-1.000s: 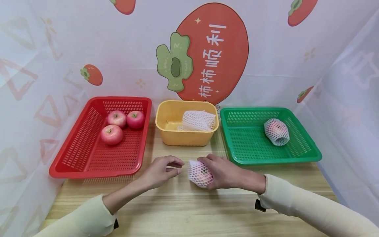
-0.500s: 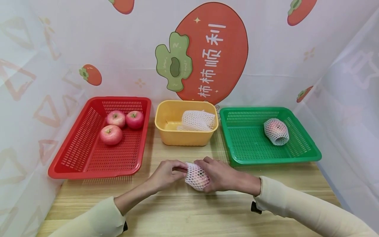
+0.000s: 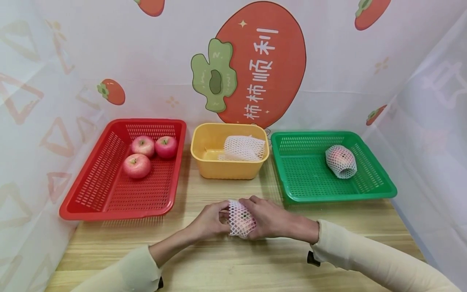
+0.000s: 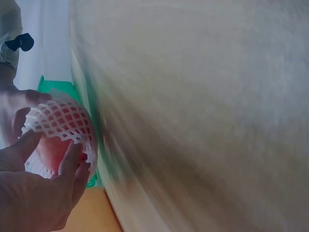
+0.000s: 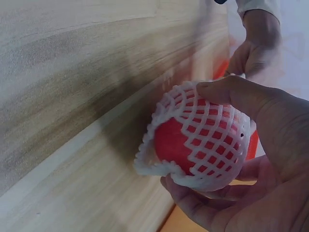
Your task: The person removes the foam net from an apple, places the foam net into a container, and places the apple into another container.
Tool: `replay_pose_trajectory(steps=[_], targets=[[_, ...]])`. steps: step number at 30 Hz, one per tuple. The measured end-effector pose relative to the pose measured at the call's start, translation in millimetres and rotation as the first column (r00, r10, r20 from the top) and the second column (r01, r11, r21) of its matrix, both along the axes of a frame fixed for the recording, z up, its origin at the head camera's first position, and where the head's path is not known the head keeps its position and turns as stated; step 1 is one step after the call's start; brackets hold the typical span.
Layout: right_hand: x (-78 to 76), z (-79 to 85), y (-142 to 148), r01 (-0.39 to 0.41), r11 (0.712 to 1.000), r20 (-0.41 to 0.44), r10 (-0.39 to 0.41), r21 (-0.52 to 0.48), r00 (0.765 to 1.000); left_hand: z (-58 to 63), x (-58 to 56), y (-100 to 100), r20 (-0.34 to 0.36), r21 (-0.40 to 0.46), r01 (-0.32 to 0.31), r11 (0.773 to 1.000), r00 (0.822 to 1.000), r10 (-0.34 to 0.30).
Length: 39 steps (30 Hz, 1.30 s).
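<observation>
Over the middle of the table, a red apple (image 5: 174, 145) sits inside a white foam net sleeve (image 3: 240, 221). My right hand (image 3: 270, 219) grips the netted apple from the right, its thumb across the mesh and its fingers beneath. From the left, my left hand (image 3: 209, 221) pinches the open edge of the net with thumb and fingers. Through that opening, bare apple skin shows in the left wrist view, between the thumb and fingertips (image 4: 72, 152). The right wrist view shows the net's other end, where more red skin lies uncovered.
A red basket (image 3: 69, 198) at the left holds 3 bare apples (image 3: 137, 165). Behind my hands stands a yellow bin (image 3: 228, 170) with foam nets (image 3: 243, 148) inside. The green basket (image 3: 303, 198) at the right has one netted apple (image 3: 341, 161).
My left hand has come rightward from beside the apple to take hold of the net's left edge, which has spread wider. My right hand has shifted slightly left with the apple.
</observation>
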State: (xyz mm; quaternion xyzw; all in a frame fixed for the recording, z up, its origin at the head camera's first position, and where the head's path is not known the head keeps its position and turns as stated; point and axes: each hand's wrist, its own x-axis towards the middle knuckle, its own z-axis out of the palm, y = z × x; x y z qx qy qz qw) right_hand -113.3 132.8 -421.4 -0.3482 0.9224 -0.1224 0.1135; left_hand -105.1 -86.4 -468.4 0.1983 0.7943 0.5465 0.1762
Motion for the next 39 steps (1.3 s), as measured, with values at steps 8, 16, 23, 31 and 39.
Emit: replay_pose_trajectory(steps=[8,16,23,31,39], targets=[[0.5,0.3,-1,0.013,0.997,0.004,-0.012,-0.082,1.0,-4.2,2.2,4,-0.061,-0.059,-0.014,0.998,0.998,0.01],[1.4,0.5,3,-0.023,0.982,0.027,0.028,-0.187,0.999,-5.1,4.6,7,-0.135,-0.115,-0.005,0.993,0.991,-0.01],[-3.5,3.7,9,-0.091,0.974,0.032,0.099,-0.209,0.995,0.0,6.8,6,-0.092,-0.142,-0.021,0.99,0.996,0.008],[-7.8,9.0,14,-0.092,0.97,0.045,0.105,-0.224,0.993,3.7,8.8,3,-0.077,-0.137,-0.035,0.99,0.997,0.024],[-8.7,12.7,17,-0.094,0.961,-0.012,0.094,-0.259,0.996,5.1,8.7,-1,-0.074,-0.117,-0.033,0.993,0.997,0.025]])
